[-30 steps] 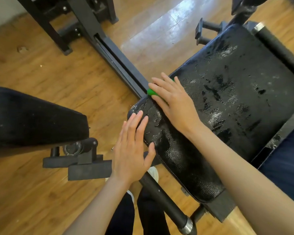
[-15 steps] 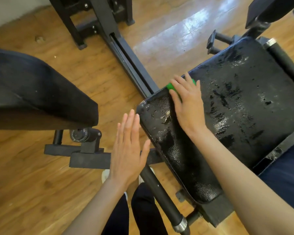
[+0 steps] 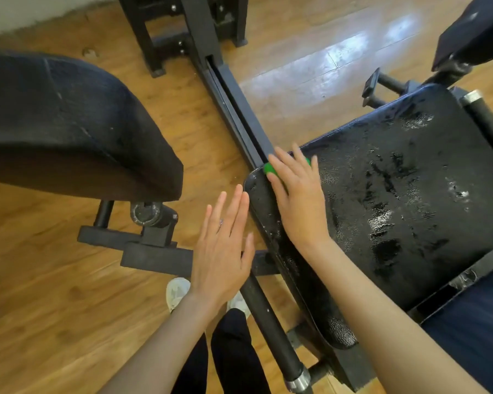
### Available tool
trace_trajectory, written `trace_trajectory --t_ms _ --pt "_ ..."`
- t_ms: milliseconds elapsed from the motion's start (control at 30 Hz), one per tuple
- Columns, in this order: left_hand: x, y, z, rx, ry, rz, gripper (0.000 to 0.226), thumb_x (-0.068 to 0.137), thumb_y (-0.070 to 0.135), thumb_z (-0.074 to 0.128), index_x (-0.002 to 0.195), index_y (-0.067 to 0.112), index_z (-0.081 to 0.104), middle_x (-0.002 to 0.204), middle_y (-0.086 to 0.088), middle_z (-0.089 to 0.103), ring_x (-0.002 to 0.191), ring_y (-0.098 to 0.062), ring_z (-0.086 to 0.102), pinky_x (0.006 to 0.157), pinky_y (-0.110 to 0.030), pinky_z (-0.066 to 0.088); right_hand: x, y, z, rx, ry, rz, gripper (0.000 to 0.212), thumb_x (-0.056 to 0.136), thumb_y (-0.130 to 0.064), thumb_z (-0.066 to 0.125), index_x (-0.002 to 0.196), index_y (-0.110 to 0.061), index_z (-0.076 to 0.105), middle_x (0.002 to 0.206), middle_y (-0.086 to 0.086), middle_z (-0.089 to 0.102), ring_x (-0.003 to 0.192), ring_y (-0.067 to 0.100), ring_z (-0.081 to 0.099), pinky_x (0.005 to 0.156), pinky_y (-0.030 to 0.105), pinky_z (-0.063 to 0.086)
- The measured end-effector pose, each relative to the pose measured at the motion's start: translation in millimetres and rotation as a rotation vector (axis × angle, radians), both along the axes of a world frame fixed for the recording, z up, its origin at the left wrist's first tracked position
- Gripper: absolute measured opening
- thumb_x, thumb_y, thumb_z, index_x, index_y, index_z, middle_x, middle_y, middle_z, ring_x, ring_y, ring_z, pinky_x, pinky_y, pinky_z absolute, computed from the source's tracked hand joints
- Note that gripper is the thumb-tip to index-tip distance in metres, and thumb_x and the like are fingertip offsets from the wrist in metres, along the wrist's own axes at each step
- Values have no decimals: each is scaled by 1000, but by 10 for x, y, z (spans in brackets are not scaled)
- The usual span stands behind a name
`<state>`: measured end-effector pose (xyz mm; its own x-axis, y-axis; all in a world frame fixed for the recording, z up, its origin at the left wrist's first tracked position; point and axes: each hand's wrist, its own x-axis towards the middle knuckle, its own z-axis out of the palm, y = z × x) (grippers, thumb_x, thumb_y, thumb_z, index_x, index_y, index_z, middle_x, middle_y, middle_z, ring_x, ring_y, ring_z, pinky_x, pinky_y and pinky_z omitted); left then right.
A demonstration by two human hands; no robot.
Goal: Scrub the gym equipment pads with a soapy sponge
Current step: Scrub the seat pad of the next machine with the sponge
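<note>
Landmark: the wet seat pad.

Nearest, off the pad's left edge: left hand, flat, fingers straight and together, holding nothing; fingertips just beside the pad's corner, contact not clear.

On the pad's near-left corner: right hand laid flat over a green sponge, pressing it down; only green slivers show past the fingers. The right hand is the working hand.

The pad's long axis runs from this corner away to the upper right, so the unscrubbed stretch, by my reading, lies ahead and right of the sponge.

Pad: black pebbled vinyl, glossy, wet patches with thin suds, rounded edges.

Left of it: a second pad, dull, dusty, dry. Beyond: steel frame rail, wood-plank floor.
</note>
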<state>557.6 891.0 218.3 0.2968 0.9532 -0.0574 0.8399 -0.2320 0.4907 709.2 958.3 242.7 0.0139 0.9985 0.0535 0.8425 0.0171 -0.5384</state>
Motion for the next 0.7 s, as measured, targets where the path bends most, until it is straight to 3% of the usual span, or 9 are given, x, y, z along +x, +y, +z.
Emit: trace_trajectory --t_ms 233,367,533,700 --pt "1 -15 -2 -4 -10 9 64 99 26 35 158 13 15 167 1 8 154 -19 2 124 -33 -5 105 -509 0 21 -51 176 41 100 -26 41 137 -12 53 148 1 44 146 21 23 121 44 8" --pt "5 -4 -8 11 3 8 64 99 25 36 158 12 15 167 -1 10 154 -20 3 124 -33 -5 -140 71 -40 14 -48 39 39 99 -25 40 129 -10 59 142 5 52 142 28 31 118 45 7" --pt "10 -14 -11 12 -5 16 65 99 25 38 158 8 16 166 -5 10 154 -19 3 124 -33 -4 -49 -160 -53 31 -59 233 41 100 -25 40 134 -11 56 146 3 47 145 25 26 120 45 8" --pt "11 -1 -6 16 -18 28 66 99 27 34 157 6 15 166 -8 10 154 -19 3 124 -32 -5 -111 23 -36 17 -34 89 39 100 -25 41 132 -10 57 145 4 49 144 27 28 120 44 7"
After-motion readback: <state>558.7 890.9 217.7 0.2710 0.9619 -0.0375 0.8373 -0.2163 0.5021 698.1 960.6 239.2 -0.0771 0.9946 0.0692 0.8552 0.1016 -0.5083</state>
